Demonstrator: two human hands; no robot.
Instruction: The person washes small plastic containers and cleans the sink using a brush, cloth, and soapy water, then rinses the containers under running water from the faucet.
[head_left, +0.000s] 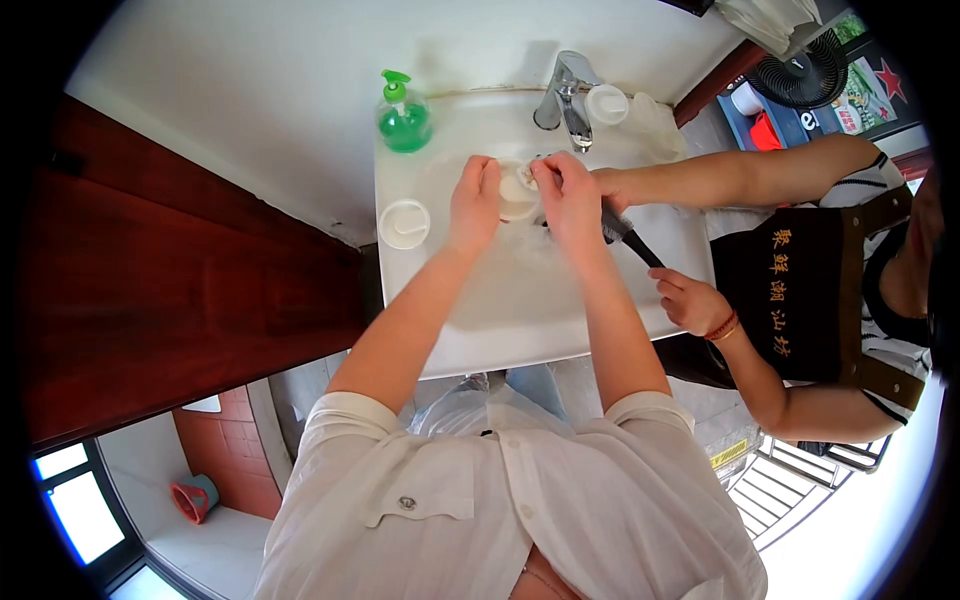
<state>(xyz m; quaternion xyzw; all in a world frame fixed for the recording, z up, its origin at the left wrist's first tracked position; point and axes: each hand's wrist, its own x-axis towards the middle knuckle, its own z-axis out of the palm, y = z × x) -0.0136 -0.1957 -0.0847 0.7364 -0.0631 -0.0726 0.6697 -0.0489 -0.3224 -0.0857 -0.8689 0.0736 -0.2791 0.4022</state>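
Note:
Over the white sink (480, 320), my left hand (475, 203) is closed on the left edge of a pale round dish (517, 205). My right hand (572, 203) is closed at the dish's upper right side, its fingers pinching a small whitish piece (527, 176) too small to name. Just right of my right hand, a co-worker's hand (690, 300) grips the black handle of a brush (632, 238). The co-worker's other hand (612, 188) reaches in close behind my right hand, its fingers partly hidden.
A pump bottle of green soap (403, 115) stands at the sink's back left corner. White round lids or dishes lie on the left rim (404, 224) and beside the tap (568, 100). A co-worker in a dark apron (785, 290) stands close on the right.

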